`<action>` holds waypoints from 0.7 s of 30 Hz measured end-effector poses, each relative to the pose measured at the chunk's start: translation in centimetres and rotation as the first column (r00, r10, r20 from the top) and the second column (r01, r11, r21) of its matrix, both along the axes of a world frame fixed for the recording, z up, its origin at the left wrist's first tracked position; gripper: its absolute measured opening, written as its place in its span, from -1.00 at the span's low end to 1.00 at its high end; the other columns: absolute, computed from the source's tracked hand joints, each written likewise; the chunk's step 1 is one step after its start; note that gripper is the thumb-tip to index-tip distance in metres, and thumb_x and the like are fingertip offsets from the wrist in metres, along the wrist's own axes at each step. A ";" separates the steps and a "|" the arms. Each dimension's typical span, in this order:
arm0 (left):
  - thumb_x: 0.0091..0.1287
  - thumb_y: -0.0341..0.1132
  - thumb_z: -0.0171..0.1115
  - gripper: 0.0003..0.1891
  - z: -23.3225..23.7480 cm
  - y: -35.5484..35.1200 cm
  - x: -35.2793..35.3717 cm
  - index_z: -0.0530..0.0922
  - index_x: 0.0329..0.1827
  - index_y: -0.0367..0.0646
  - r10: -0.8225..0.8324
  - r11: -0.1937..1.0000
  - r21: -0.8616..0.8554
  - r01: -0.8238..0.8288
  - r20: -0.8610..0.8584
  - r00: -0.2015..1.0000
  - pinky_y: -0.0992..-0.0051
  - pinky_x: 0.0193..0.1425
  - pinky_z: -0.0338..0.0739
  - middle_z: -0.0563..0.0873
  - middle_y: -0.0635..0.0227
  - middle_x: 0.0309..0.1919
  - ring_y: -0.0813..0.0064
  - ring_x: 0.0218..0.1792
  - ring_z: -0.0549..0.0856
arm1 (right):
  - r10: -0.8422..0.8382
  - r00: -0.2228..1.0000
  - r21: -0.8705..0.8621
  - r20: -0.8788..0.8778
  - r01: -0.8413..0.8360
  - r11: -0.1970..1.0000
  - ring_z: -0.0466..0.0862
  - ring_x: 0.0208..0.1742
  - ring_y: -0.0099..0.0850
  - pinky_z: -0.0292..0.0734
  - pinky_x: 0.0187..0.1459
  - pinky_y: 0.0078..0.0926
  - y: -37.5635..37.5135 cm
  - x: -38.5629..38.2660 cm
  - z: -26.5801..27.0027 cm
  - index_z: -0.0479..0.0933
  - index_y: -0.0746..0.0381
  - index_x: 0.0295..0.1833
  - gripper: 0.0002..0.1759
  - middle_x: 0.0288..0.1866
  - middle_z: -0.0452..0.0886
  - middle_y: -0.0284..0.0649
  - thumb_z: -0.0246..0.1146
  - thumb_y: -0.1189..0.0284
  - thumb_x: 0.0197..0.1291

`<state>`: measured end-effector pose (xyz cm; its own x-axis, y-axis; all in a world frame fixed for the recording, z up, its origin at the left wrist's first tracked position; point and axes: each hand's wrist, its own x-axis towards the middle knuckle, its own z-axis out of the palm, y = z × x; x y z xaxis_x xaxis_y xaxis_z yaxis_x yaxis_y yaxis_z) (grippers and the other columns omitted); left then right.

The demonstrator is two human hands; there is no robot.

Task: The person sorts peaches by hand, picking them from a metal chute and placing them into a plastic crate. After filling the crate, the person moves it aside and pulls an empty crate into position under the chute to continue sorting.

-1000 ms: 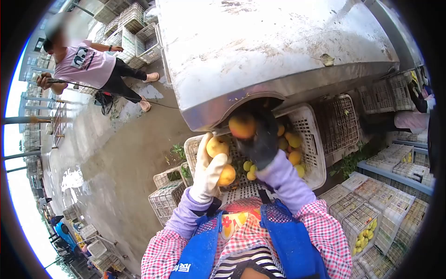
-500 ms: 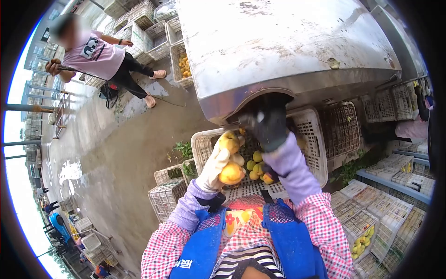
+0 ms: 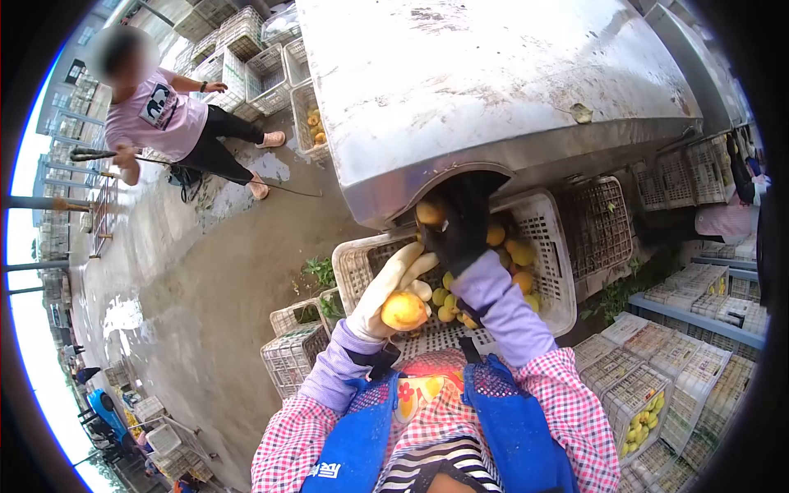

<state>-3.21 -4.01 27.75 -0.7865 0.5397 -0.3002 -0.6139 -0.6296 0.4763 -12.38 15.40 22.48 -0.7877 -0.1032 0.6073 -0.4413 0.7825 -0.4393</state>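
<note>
My left hand (image 3: 388, 289), in a white glove, holds a yellow-orange fruit (image 3: 403, 311) over the near rim of a white plastic crate (image 3: 549, 246). My right hand (image 3: 457, 234), in a dark glove, reaches up into the dark opening under a big metal machine hood (image 3: 493, 82) and grips another fruit (image 3: 430, 213). The crate below holds several yellow and orange fruits (image 3: 516, 253).
A person in a pink shirt (image 3: 160, 119) stands at the upper left on wet concrete, holding a long rod. Stacked white crates (image 3: 246, 49) rise behind them. Empty crates (image 3: 293, 349) sit near my left. Boxes of fruit (image 3: 645, 407) and another worker are on the right.
My left hand went from two fruits to one, the upper one gone. My right hand went into the opening and came back holding a fruit. The person at the left shifted.
</note>
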 end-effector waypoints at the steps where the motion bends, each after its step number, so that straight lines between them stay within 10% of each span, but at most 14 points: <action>1: 0.57 0.09 0.11 -0.17 -0.5 -0.2 0.0 -0.01 0.73 -0.10 0.005 1.000 0.030 -0.005 -0.017 1.000 0.28 0.02 0.73 0.33 0.11 0.58 0.40 0.08 0.67 | -0.008 0.998 -0.022 0.063 0.009 1.000 0.51 0.32 0.16 0.39 0.36 0.17 -0.3 -0.8 -0.2 0.60 0.24 0.23 -0.33 0.25 0.59 0.07 0.49 0.13 0.01; 10: 0.62 0.14 0.00 -0.47 -0.9 1.2 -1.5 0.37 0.50 0.09 0.210 0.973 0.078 -0.215 0.066 0.975 0.32 0.23 0.52 0.53 0.38 0.32 0.50 0.20 0.54 | 0.097 0.953 -0.038 0.287 -0.090 0.995 0.59 0.22 0.04 0.45 0.32 0.05 -0.2 -3.0 3.7 0.55 0.18 0.29 -0.28 0.28 0.59 -0.04 0.49 0.08 0.04; 18: 0.58 0.27 -0.02 -0.23 0.7 2.3 -0.8 0.23 0.63 -0.11 0.286 0.948 -0.209 -0.241 0.222 0.932 0.23 0.41 0.52 0.53 0.15 0.39 0.28 0.33 0.59 | 0.470 0.820 -0.051 0.326 -0.481 0.875 0.57 0.28 -0.02 0.40 0.38 -0.03 -0.7 8.9 4.9 0.48 0.14 0.44 -0.09 0.41 0.53 -0.10 0.49 -0.04 -0.02; 21: 0.58 0.28 -0.04 -0.19 1.3 2.6 -0.8 0.20 0.64 -0.18 0.214 0.948 -0.260 -0.184 0.094 0.972 0.24 0.43 0.50 0.51 0.07 0.40 0.26 0.35 0.57 | 0.375 0.838 -0.137 0.397 -0.350 0.927 0.54 0.32 -0.04 0.35 0.42 0.01 -0.8 10.3 4.9 0.48 0.16 0.42 -0.03 0.45 0.49 -0.11 0.48 -0.09 -0.10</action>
<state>-3.99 -1.44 29.04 -0.8205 0.2726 -0.5025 -0.5499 -0.6165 0.5635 -2.04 14.58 27.35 -0.8785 -0.4054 0.2527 -0.4591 0.5701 -0.6814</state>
